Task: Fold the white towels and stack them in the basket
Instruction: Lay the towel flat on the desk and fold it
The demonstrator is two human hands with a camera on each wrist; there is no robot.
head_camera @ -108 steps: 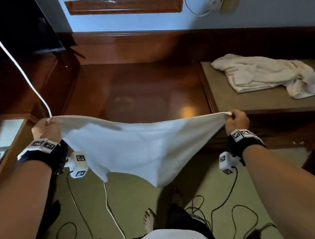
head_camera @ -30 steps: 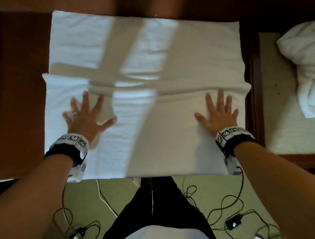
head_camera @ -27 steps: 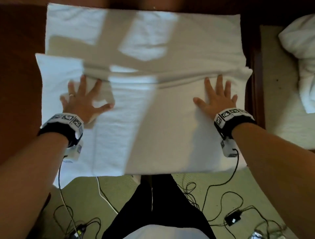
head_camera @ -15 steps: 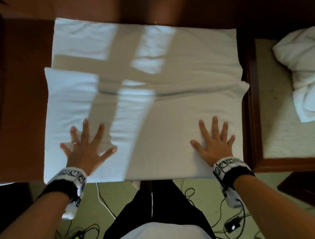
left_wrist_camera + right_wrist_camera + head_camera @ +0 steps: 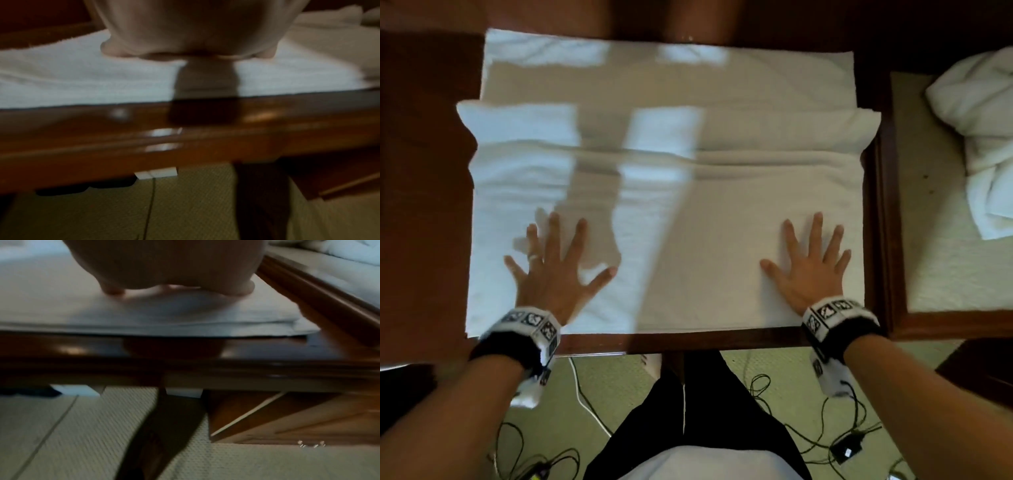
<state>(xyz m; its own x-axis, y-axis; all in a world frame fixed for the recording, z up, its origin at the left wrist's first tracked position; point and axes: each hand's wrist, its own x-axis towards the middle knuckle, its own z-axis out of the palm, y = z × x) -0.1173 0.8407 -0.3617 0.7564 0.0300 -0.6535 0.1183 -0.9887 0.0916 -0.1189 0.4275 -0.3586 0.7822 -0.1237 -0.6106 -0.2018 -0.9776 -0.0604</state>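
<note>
Now both hands lie flat, fingers spread — left hand [image 5: 551, 274]; right hand [image 5: 808, 270] — on the towel [image 5: 688, 212].

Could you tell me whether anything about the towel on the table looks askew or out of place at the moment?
Yes, slightly. The folded towel is not squared up: its upper layer juts past the layer beneath at the left and right, and ripples run across it. Both hands, left hand and right hand, press flat on it. Another towel lies crumpled alongside.

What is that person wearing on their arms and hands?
Both forearms are bare, with no sleeves. Each wrist carries a black band topped by white blocks with black square patterns. A small white box with a dark cable hangs under each wrist. The left hand wears a ring.
</note>
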